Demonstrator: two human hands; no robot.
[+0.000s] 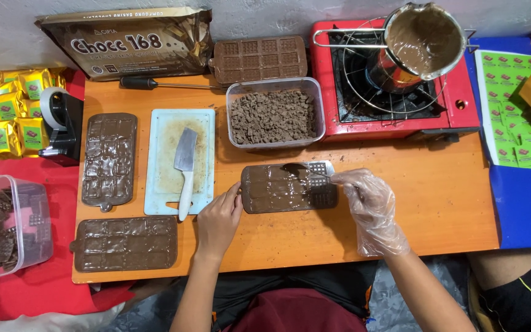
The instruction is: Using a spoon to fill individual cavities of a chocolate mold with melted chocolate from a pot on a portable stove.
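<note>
On orange table (437, 203), hands: left hand (217, 222) steadying chocolate-filled mould (278, 190), gloved right hand (370, 206) gripping spoon (302, 171).

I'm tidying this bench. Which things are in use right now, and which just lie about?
In use:
left hand
right hand
spoon
chocolate mould

Lying about:
knife
cutting board
tape dispenser
tub of chopped chocolate
filled moulds

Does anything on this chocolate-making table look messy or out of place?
A little. Brown smears stain the white cutting board around the knife, and crumbs dot the orange table near the red stove. The mould under the spoon is only partly filled; its right end is bare.
</note>
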